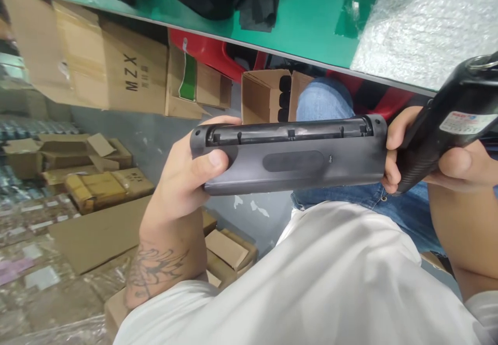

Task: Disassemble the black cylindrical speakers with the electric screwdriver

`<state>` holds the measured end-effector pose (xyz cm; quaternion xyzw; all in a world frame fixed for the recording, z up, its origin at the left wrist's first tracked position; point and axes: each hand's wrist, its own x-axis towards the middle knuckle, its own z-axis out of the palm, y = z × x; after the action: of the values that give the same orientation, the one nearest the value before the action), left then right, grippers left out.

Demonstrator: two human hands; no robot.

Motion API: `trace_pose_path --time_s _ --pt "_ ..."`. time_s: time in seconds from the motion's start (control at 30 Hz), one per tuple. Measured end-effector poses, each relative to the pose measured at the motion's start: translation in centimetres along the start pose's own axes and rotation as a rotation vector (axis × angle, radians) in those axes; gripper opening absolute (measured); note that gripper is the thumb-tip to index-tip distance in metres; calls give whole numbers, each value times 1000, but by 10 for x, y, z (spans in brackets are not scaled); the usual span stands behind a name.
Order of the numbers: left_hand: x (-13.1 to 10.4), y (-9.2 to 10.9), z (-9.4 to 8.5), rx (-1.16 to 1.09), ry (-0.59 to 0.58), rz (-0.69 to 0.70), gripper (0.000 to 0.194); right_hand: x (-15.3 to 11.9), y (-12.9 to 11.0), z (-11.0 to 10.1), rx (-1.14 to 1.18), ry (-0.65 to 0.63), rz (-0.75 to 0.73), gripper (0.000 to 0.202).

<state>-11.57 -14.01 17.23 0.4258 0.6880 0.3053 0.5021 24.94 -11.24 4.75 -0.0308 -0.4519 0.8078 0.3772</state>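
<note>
Long grey plastic housing (290, 153) is held level over the lap, w/ left hand (184, 179) clamped on its left end. Right hand (436, 163) is wrapped round a black power tool (447, 122) at the housing's right end. Beyond: cardboard boxes (116, 75) under a green table (311, 18) w/ bubble wrap (428, 28).

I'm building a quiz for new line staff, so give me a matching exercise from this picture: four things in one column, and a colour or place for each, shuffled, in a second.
Things:
1. long plastic housing
2. electric screwdriver
3. bubble wrap
4. MZX carton

Colour or place:
A. on the green bench top
B. in the right hand
C. on the floor under the bench
D. dark grey, left hand on one end

Pairs: 1-D, 2-B, 3-A, 4-C
</note>
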Motion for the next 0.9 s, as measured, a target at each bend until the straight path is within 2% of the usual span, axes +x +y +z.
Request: trace_pose_path --time_s 0.23,0.37,0.5,0.6,0.73,0.9 --pt "18 9 17 6 -57 -13 72 -16 -17 -1 -44 51 -10 45" --pt "41 13 36 20 -118 1 75 -33 -35 -7 -91 42 51 44" --pt "70 15 73 2 -224 42 80 -63 -55 -4 -75 248 111 48" --pt "84 13 108 -35 -351 30 82 -91 -67 7 -105 377 91 48" --pt "86 2 145 -76 -519 -36 82 -127 -77 31 -165 484 67 44" --pt "77 -27 176 -108 -676 -144 88 -161 -73 61 -227 551 16 43"
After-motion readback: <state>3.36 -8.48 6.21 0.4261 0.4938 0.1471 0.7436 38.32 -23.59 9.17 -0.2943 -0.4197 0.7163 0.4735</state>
